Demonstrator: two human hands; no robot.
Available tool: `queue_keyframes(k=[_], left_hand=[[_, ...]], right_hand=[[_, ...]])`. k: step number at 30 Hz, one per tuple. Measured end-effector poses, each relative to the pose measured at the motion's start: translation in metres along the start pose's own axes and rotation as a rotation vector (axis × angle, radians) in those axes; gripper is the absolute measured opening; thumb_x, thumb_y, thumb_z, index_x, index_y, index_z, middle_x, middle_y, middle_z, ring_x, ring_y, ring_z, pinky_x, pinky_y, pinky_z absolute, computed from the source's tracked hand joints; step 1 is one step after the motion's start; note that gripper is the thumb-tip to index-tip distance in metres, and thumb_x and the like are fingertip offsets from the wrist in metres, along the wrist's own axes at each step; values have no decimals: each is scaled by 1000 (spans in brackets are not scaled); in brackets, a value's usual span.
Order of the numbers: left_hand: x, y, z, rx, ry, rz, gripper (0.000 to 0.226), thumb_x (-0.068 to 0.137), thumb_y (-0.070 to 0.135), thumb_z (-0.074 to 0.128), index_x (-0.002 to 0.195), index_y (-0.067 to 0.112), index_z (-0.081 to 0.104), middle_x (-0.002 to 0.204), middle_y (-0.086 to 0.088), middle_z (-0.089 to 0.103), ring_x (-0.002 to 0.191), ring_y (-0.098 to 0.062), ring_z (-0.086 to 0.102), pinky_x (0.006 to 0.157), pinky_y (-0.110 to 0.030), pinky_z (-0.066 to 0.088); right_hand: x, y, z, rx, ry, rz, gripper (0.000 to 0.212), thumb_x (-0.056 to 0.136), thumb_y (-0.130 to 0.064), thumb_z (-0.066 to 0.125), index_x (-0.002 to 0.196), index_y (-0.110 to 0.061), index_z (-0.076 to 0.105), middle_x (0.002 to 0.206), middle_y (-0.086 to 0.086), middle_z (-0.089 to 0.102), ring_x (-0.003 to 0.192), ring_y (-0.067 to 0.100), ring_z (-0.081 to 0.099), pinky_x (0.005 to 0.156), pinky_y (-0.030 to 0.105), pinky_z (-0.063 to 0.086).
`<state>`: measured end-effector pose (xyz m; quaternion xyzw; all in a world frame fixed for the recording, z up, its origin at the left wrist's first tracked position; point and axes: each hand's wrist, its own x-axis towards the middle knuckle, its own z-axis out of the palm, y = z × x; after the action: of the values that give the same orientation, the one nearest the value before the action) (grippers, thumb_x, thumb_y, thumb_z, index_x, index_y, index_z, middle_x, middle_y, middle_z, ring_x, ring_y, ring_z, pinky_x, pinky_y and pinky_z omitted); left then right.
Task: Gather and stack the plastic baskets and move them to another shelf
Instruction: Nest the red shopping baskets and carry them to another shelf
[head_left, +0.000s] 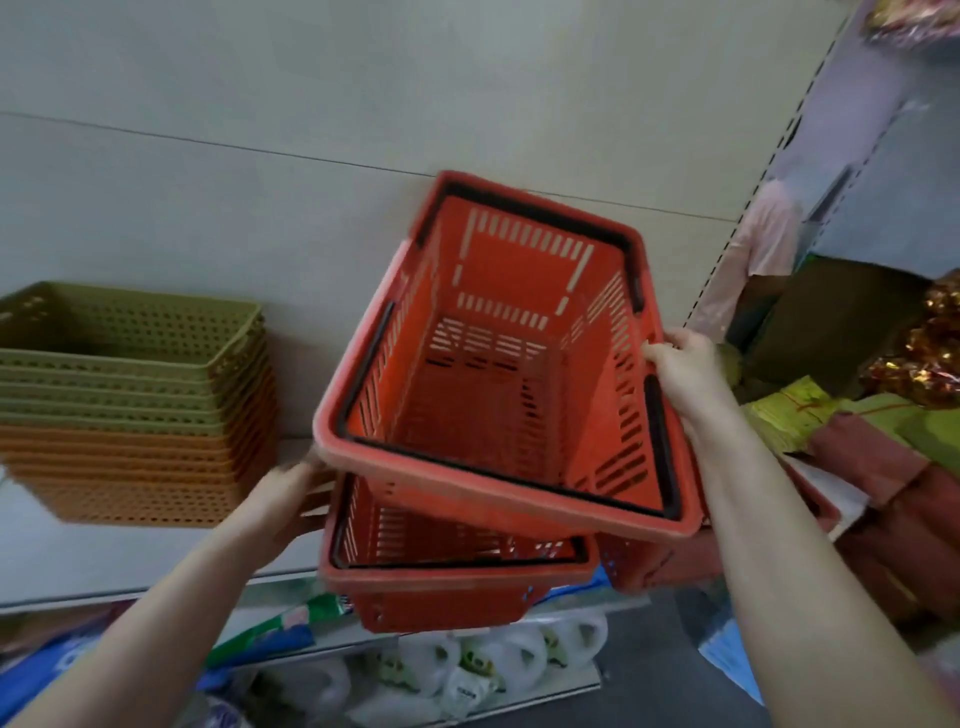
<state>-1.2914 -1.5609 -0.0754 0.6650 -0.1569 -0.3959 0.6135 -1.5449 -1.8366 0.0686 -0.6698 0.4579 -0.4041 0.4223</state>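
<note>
A red slotted shopping basket (498, 364) with black handles hangs tilted in the air in front of the grey shelf wall. My right hand (685, 369) grips its right rim. My left hand (291, 499) holds it at the lower left side. Directly under it a second red basket (457, 571) sits at the front edge of the shelf, partly covered by the upper one. A third red basket's side (639, 566) shows at the lower right. On the left of the shelf stands a stack of several green and orange perforated baskets (130, 395).
The grey shelf board (104, 561) runs under the stacks. Below it lie white bottles (467, 670) and packaged goods. To the right are green and brown packets (852, 447) and shiny wrapped items (930, 353). A person in pink (758, 249) stands far right.
</note>
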Motion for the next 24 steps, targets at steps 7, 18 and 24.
queue_keyframes(k=[7, 18, 24], left_hand=[[-3, 1, -8, -223, -7, -17, 49, 105, 41, 25, 115, 14, 65, 103, -16, 76, 94, -32, 71, 89, -50, 51], [1, 9, 11, 113, -57, 61, 20, 99, 29, 50, 100, 20, 67, 90, -6, 75, 81, -19, 70, 76, -36, 58], [-1, 7, 11, 199, 20, 136, 23, 102, 23, 45, 89, 29, 64, 82, 1, 74, 71, -13, 70, 69, -28, 59]], right_hand=[[5, 12, 48, -306, -177, -20, 29, 77, -15, 58, 103, -18, 71, 103, 10, 74, 99, 31, 69, 92, 41, 54], [-5, 79, 91, -680, -289, 60, 39, 103, -11, 41, 137, 4, 50, 143, 27, 51, 133, 40, 48, 103, 33, 37], [0, 79, 100, -632, -208, 27, 34, 100, -8, 43, 128, 2, 60, 130, 27, 62, 122, 42, 56, 95, 35, 43]])
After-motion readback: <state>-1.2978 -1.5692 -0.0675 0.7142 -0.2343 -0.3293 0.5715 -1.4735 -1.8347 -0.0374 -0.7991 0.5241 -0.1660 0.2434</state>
